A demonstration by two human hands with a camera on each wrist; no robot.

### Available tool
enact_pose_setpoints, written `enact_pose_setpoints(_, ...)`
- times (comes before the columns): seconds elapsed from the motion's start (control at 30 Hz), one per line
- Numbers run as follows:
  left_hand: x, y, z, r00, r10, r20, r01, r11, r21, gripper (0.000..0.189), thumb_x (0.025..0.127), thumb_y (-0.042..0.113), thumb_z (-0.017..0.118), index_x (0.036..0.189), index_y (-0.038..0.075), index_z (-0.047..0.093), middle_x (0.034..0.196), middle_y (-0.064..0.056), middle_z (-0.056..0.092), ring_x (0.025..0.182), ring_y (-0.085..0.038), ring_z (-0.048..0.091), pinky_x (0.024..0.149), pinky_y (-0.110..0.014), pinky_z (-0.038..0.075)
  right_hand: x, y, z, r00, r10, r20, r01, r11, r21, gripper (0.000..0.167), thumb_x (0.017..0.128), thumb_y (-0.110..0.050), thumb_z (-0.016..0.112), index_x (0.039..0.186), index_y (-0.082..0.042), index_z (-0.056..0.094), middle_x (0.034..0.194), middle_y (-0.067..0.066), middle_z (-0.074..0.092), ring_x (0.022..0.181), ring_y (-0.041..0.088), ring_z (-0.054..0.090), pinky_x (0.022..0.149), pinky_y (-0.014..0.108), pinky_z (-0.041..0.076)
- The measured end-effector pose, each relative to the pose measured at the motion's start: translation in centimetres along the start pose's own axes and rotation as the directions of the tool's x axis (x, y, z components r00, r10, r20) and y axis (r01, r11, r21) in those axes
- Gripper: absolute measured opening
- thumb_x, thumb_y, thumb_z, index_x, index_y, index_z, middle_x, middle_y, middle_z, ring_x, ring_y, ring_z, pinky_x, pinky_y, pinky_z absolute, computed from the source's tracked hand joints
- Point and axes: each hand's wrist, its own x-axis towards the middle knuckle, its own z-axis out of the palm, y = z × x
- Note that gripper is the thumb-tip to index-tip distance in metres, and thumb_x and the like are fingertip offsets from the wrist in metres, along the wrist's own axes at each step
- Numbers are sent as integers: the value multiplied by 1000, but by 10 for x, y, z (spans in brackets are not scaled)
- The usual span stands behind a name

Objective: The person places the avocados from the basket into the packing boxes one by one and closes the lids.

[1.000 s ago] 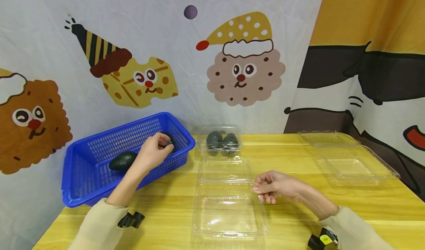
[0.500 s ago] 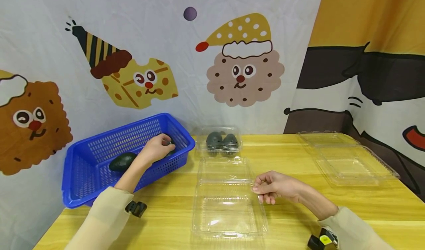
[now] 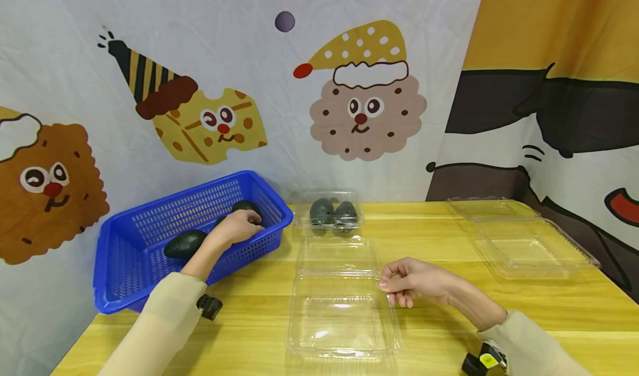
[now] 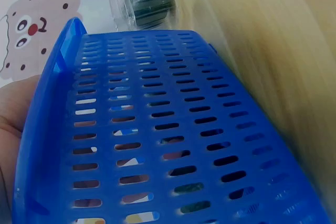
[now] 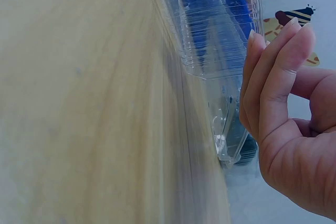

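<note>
Left hand (image 3: 238, 227) has shifted toward four o'clock inside the blue slotted plastic basket (image 3: 170, 212), baring a dark-green oval fruit (image 3: 246, 206) at its twelve o'clock; grip hidden, can't tell. Right hand (image 3: 411, 279) still pinches the open clear plastic clamshell (image 3: 339, 315) at its two o'clock. Clamshell unfilled, so loading looks pending.

Cartoon-printed fabric sheets (image 3: 284, 76) wall in a wood-grain worktop (image 3: 429, 237) bearing a plastic basket (image 3: 269, 238) and clamshell boxes (image 3: 344, 320) at a makeshift indoor workstation.
</note>
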Motion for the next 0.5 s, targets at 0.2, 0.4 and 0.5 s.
enact_pose_setpoints(0.2,6,-4,-1,999,-5,46,5,1000,1,40,97,13,62,132,-6,59,128,-28,58,116,-41,56,98,-52,46,0,0,0,1000,6,-4,-6,1000,2,22,101,-13,62,102,9,57,78,4,68,57,3,59,53,16,50)
enact_pose_setpoints(0.4,11,-8,-2,994,-49,98,51,999,-19,45,96,15,62,136,-4,57,128,-26,58,109,-35,57,88,-44,49,0,0,1,1000,9,1,-9,1000,10,22,101,-13,62,102,8,57,78,4,69,57,3,59,53,16,51)
enact_pose_setpoints(0.5,12,-8,-3,991,-75,112,79,996,-29,49,93,14,63,138,-3,55,127,-25,58,103,-33,57,79,-39,50,0,0,0,1000,8,4,-9,1000,15,22,101,-13,62,103,8,57,79,4,69,57,3,59,53,16,50)
